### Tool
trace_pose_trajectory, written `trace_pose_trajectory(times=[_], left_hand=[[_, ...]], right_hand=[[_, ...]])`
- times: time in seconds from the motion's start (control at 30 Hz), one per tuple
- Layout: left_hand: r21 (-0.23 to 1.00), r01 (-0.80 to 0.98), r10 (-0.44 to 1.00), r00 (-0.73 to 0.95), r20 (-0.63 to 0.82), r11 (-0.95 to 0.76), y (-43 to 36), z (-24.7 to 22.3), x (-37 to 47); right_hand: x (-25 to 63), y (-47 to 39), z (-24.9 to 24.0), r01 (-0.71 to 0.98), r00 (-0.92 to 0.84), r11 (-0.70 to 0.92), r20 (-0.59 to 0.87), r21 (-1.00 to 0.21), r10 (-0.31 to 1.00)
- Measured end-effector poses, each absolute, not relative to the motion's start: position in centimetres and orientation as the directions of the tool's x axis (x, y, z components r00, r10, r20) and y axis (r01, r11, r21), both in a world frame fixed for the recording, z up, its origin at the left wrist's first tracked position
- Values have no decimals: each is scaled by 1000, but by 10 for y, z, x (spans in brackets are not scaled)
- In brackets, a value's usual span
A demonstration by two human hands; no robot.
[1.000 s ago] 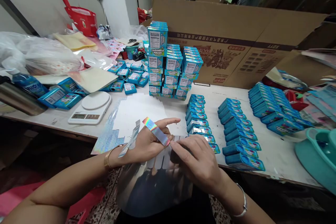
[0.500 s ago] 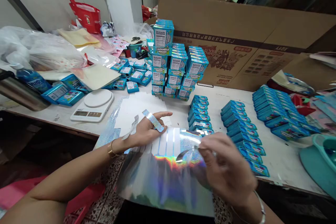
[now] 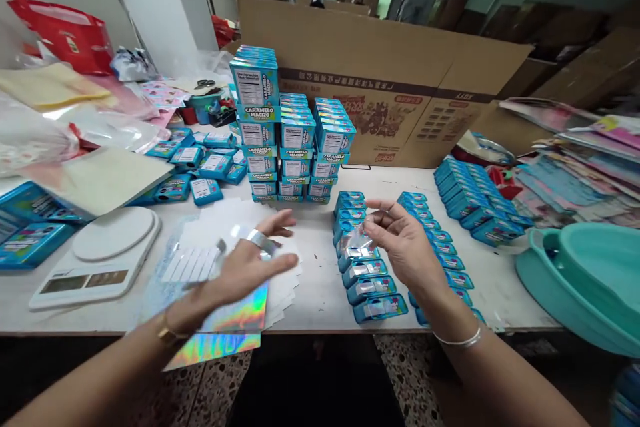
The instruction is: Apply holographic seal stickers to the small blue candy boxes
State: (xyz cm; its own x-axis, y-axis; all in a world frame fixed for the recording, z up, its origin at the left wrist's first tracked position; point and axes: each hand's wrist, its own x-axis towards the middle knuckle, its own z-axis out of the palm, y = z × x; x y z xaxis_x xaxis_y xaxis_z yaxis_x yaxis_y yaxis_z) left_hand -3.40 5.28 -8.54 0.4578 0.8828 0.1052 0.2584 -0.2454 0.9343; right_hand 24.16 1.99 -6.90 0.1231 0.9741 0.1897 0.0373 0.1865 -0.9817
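My left hand point(image 3: 253, 257) is spread over the holographic sheets, with a shiny strip point(image 3: 261, 240) stuck across its back. Under that wrist, a sheet with white stickers point(image 3: 193, 264) lies on paper at the table's front left. My right hand point(image 3: 400, 240) pinches a small clear, shiny sticker point(image 3: 357, 240) between thumb and fingers. That sticker is over the nearer row of blue boxes point(image 3: 370, 290); whether it touches one cannot be made out. A second row of blue boxes point(image 3: 453, 261) runs beside and partly behind my right hand.
Stacked blue boxes point(image 3: 260, 130) stand before a large carton point(image 3: 385, 73). A white scale point(image 3: 95, 260) sits at the left, near loose blue packs point(image 3: 205, 190). Teal basins point(image 3: 590, 280) are at the right edge, below piled printed bags point(image 3: 585, 160).
The holographic sheet has gone from being held up at the front to lying on the table at left. My left hand has opened; my right hand has moved over the box row. The view has shifted right.
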Motion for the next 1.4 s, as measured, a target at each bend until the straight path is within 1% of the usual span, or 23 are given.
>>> trace_pose_trajectory(times=[0.03, 0.1, 0.17, 0.2, 0.27, 0.33, 0.4, 0.43, 0.5, 0.6, 0.67, 0.73, 0.8, 0.87, 0.97, 1.03, 1.1, 1.17, 1.27, 1.4], left_hand=[[970, 142, 878, 467, 110, -197, 44, -82, -15], [996, -50, 893, 440, 93, -79, 32, -80, 21], [971, -217, 903, 429, 2, 100, 28, -85, 49], [934, -298, 900, 432, -53, 198, 28, -88, 60], [821, -451, 890, 433, -143, 351, 29, -95, 77], [708, -569, 891, 409, -196, 417, 30, -99, 89], [642, -624, 888, 401, -226, 445, 29, -100, 95], [632, -624, 881, 410, -236, 460, 28, -100, 96], [651, -585, 864, 439, -247, 483, 24, -100, 94], [719, -463, 811, 533, -241, 518, 15, -101, 78], [763, -361, 749, 621, -232, 536, 5, -103, 61], [810, -255, 682, 696, -225, 528, -5, -105, 43], [866, -173, 660, 721, -213, 469, -12, -107, 26], [924, -127, 724, 662, -192, 361, -13, -109, 12], [976, -83, 882, 448, -145, 202, 0, -110, 4], [984, -88, 939, 322, -121, 157, 12, -111, 8], [982, -134, 966, 238, -99, 133, 22, -111, 18], [976, -193, 980, 188, -68, 105, 29, -111, 31], [957, -275, 984, 174, -40, 87, 34, -112, 50], [917, -377, 982, 177, -68, 132, 40, -115, 67]], right_hand=[[239, 21, -70, 48, 120, 196, 200, -979, 972], [234, 23, -73, 78, 119, 222, 230, -972, 966], [229, 23, -76, 98, 141, 268, 280, -958, 950], [228, 22, -78, 100, 159, 291, 304, -952, 939], [225, 20, -82, 96, 199, 324, 337, -941, 920], [222, 17, -85, 98, 237, 341, 355, -935, 904], [221, 13, -87, 117, 267, 353, 372, -928, 889], [220, 11, -88, 131, 278, 357, 380, -925, 882], [221, 10, -89, 157, 288, 359, 390, -920, 875], [227, 13, -89, 180, 298, 371, 410, -911, 862], [236, 18, -88, 193, 335, 383, 428, -903, 840], [249, 24, -86, 207, 382, 389, 440, -898, 812], [263, 30, -84, 211, 391, 375, 430, -903, 814], [276, 34, -84, 210, 355, 338, 394, -917, 848], [286, 35, -85, 217, 308, 272, 330, -937, 892], [285, 35, -86, 207, 297, 234, 289, -950, 910], [280, 35, -86, 163, 296, 196, 237, -967, 925], [273, 34, -87, 89, 307, 163, 183, -983, 934], [260, 34, -90, -24, 313, 122, 108, -992, 944], [246, 32, -96, -92, 281, 66, 37, -994, 959]])
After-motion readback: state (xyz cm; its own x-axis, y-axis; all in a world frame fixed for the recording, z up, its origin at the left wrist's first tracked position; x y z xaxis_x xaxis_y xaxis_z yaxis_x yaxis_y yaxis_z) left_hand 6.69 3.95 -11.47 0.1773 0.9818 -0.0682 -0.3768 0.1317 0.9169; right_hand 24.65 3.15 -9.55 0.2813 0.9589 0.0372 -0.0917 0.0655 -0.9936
